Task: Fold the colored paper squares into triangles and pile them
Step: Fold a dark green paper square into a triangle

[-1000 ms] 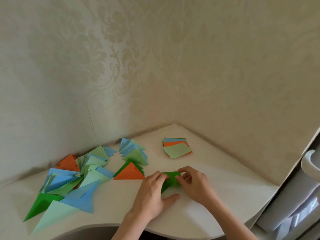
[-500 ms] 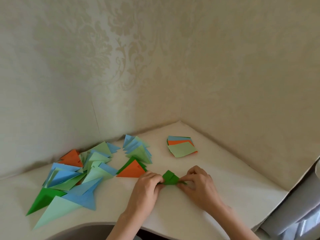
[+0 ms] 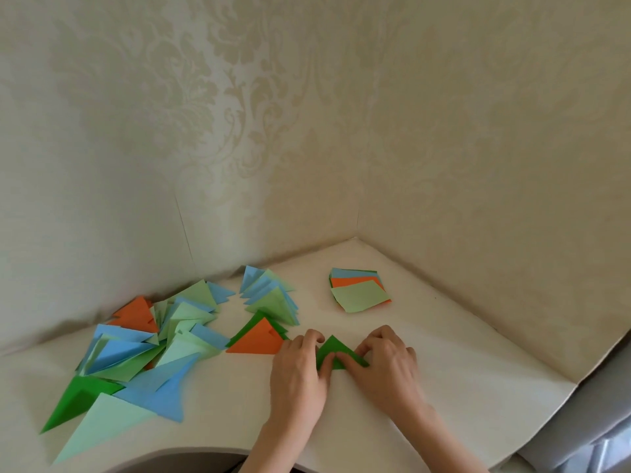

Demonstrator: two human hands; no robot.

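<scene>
A dark green paper, folded to a small triangle, lies on the white table between my hands. My left hand pinches its left corner, thumb on the lower edge. My right hand grips its right corner with curled fingers. An orange triangle lies on a dark green one just left of my left hand. A loose spread of folded triangles in blue, light green, orange and dark green covers the left of the table. A stack of unfolded squares, light green on top, sits at the back.
Patterned wallpaper walls meet in a corner right behind the table. The table's curved front edge runs below my wrists. A grey surface drops away at the right edge.
The green paper went from a half-covered fold to a flat triangle with its tip pointing away. Both hands slid apart to its two corners.
</scene>
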